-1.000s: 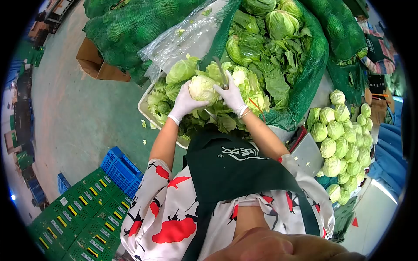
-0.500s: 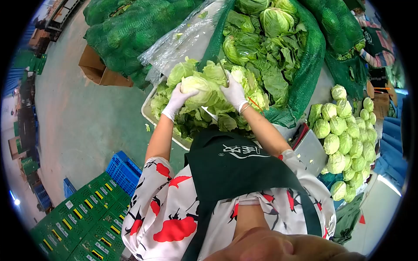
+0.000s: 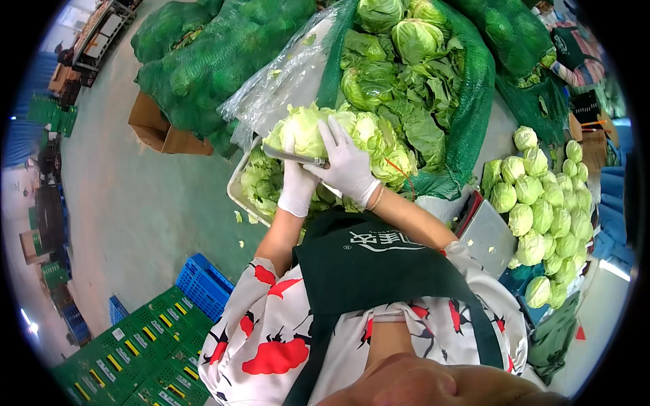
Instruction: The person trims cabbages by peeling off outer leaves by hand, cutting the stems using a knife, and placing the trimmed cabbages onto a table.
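A pale green cabbage [image 3: 306, 130] is held above a white bin [image 3: 237, 191] of loose leaves. My gloved left hand [image 3: 296, 186] supports it from below, its fingers partly hidden behind a knife and the cabbage. In my gloved right hand [image 3: 344, 161] is the knife [image 3: 288, 155], its blade pointing left across the near side of the cabbage. Some right-hand fingers reach up against the cabbage. More trimmed cabbage and leaves [image 3: 389, 152] lie just right of my hands, beside an orange-red strip.
An opened green mesh sack [image 3: 477, 88] of cabbages and leaves lies ahead. Full mesh sacks [image 3: 227, 61] and a cardboard box [image 3: 159, 125] stand left. Cabbages [image 3: 542, 210] are piled at right. Green crates [image 3: 139, 352] stand low left. Another person [image 3: 575, 51] is at far right.
My hands came closer together, and the left moved lower under the cabbage. The cabbage turned, and the knife swung from upright to lying leftward across it.
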A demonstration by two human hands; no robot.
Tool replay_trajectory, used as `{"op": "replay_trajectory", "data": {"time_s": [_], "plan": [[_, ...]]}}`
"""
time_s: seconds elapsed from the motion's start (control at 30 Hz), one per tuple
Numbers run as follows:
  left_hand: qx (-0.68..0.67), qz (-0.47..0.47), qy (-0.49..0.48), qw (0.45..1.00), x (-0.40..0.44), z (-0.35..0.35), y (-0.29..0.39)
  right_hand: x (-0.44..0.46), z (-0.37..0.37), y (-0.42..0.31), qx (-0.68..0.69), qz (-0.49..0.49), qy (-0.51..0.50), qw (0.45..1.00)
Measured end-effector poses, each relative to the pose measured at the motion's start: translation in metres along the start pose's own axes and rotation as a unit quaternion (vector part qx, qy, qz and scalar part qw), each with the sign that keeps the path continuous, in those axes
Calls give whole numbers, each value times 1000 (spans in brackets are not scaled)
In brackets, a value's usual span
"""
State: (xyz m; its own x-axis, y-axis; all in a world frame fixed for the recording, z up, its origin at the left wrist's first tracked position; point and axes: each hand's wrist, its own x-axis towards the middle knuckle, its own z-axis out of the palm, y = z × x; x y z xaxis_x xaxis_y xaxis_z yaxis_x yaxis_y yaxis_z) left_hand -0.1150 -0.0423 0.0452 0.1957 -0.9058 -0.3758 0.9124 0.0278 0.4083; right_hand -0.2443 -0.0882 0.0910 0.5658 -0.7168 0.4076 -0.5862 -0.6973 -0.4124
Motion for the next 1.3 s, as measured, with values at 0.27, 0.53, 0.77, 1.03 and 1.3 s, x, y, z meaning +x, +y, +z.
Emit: {"op": "replay_trajectory", "data": {"time_s": [0.27,0.53,0.77,1.03,1.3], "plan": [[114,-23,32,993,-24,27,1,0,-26,21,77,-45,50,995],[73,-55,-57,994,-37,20,26,31,-77,48,343,256,40,903],[-39,-43,-76,995,-54,17,42,24,-71,107,356,422,-89,829],[273,107,-116,949,-56,25,48,-2,-77,55,521,416,-195,719],[389,1,-255,885,-65,84,51,-24,-92,51,767,367,-154,503]]}}
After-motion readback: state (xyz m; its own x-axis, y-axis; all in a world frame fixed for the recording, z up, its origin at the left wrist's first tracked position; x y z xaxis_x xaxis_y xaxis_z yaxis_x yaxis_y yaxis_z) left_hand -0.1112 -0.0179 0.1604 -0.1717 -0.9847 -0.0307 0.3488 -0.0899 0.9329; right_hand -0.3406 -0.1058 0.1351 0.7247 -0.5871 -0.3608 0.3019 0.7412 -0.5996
